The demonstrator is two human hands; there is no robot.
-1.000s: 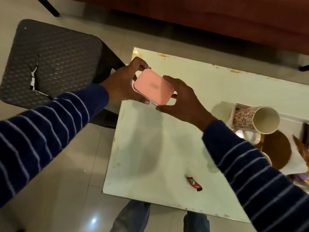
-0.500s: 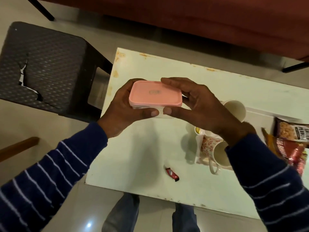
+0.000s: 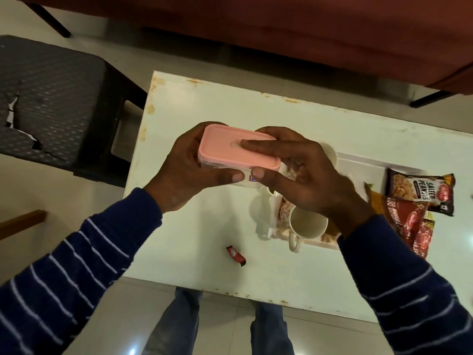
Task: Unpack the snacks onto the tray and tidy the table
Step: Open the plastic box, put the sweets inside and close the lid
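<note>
I hold a small clear box with a pink lid (image 3: 225,147) above the white table (image 3: 204,103). My left hand (image 3: 186,175) grips its left end and underside. My right hand (image 3: 302,175) grips the right end, with fingers lying across the lid and the thumb at its front edge. The lid sits on the box. On the white tray (image 3: 358,160) to the right lie a salted peanuts packet (image 3: 419,193) and red snack packets (image 3: 412,226), beside a floral mug (image 3: 304,224) lying on its side. My right hand partly hides a second mug (image 3: 330,155).
A small red wrapper (image 3: 236,255) lies on the table near its front edge. A dark woven stool (image 3: 51,103) stands to the left, and a red-brown sofa (image 3: 281,29) runs behind the table. My legs (image 3: 179,326) stand at the table's near edge.
Both hands brought the pink-lidded box from the table's far left corner toward me and levelled it. My right fingers now lie across the lid. The view shifted right, showing the snack packets.
</note>
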